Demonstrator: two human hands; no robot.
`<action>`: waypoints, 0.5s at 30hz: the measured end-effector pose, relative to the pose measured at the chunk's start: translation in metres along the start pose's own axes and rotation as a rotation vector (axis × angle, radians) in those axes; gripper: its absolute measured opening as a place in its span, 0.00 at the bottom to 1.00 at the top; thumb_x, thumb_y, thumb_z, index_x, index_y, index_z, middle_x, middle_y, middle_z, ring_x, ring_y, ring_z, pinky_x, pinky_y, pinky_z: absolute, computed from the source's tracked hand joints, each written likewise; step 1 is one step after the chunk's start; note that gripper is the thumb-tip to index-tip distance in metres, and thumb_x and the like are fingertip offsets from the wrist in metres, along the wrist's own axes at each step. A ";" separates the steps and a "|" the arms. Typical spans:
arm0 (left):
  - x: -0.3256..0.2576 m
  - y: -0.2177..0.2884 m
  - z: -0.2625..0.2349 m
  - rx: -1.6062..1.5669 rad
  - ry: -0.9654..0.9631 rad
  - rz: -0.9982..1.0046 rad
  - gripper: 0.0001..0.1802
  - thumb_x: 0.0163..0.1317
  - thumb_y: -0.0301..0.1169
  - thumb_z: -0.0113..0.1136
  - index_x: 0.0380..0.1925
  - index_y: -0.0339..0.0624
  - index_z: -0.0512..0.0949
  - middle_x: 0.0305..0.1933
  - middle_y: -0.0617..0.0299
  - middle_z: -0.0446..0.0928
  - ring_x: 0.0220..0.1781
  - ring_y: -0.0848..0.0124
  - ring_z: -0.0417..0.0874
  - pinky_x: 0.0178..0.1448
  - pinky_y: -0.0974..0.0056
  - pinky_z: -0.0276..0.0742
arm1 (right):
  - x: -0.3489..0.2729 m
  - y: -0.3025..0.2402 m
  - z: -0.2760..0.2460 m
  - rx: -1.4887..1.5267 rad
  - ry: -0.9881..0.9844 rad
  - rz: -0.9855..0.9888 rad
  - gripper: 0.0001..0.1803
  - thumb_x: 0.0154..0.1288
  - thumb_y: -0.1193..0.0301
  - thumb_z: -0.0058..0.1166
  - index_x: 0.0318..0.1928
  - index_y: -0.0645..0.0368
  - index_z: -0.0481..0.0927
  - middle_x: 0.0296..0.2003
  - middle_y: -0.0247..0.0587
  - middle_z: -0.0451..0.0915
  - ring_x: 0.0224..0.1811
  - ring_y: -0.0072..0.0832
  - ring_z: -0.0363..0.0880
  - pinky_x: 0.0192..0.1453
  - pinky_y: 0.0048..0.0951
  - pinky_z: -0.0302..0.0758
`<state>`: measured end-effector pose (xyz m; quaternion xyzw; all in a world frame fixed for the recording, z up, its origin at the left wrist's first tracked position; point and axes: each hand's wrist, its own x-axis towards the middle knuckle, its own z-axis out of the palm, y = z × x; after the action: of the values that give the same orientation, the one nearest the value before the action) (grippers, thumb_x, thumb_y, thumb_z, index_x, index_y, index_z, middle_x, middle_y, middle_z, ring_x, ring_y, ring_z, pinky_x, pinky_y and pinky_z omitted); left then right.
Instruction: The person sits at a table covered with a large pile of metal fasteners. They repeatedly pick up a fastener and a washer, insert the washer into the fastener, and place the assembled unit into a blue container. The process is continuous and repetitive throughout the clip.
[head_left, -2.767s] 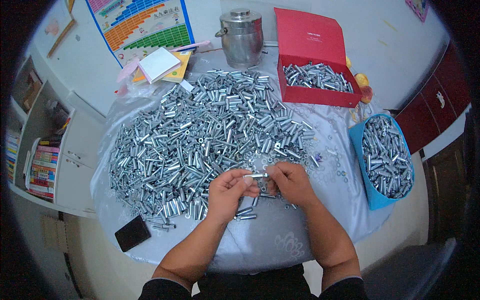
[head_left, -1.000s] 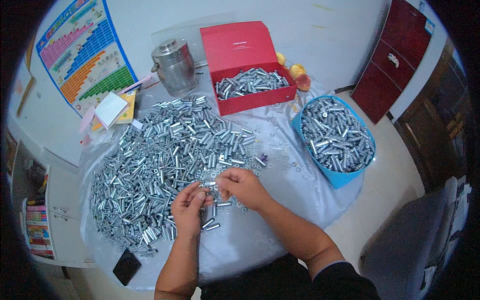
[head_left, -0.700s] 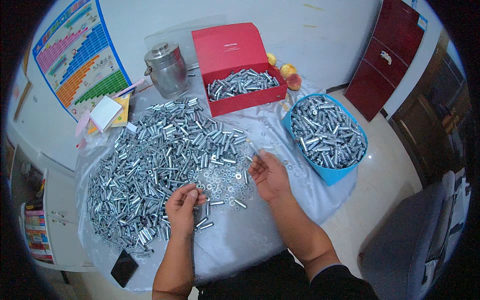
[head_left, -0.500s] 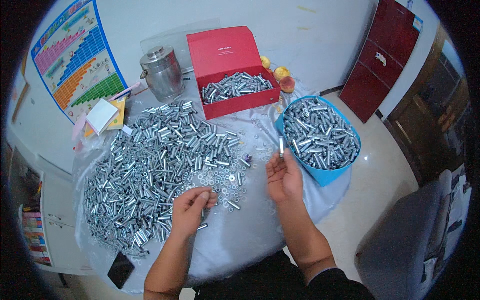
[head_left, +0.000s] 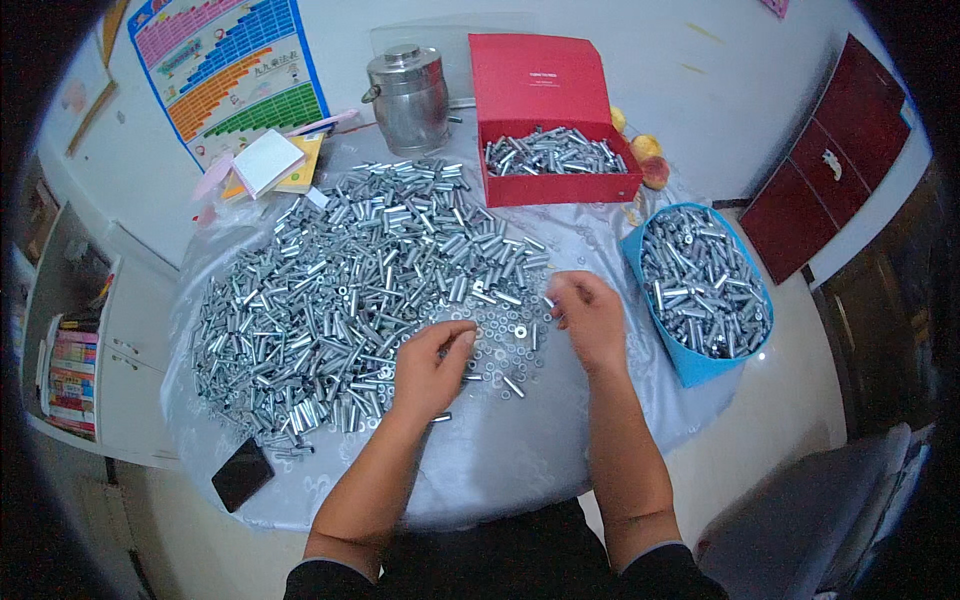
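My left hand is curled over the right edge of a big heap of silvery metal sleeves, thumb and fingertips pressed together. Whatever they pinch is too small to name. Flat ring washers lie scattered just right of it, with a few loose sleeves among them. My right hand hovers at the far right side of these washers, slightly blurred, its fingers bent inward. A small bright bit shows at its fingertips, but I cannot make out what it is.
A blue bin full of sleeves stands at the table's right. Behind are an open red box of sleeves, a lidded metal pot and peaches. A dark phone lies at the front left; papers lie at the back left.
My right hand has moved left from beside the blue bin to the washers; the upright sleeve at its fingers no longer shows. My left hand stays near the heap's edge. The view has shifted.
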<state>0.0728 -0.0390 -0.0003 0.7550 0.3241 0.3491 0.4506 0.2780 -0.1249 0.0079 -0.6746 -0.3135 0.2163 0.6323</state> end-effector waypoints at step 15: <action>0.004 -0.020 -0.039 0.371 0.391 0.236 0.07 0.55 0.24 0.62 0.35 0.38 0.82 0.36 0.54 0.82 0.40 0.59 0.82 0.48 0.61 0.76 | 0.010 0.016 0.058 -0.684 -0.217 -0.268 0.12 0.59 0.69 0.59 0.43 0.59 0.81 0.38 0.47 0.78 0.43 0.44 0.78 0.47 0.40 0.73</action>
<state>0.0394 -0.0105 -0.0035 0.7754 0.3730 0.4726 0.1905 0.2476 -0.0769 -0.0129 -0.7729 -0.5181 0.0848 0.3564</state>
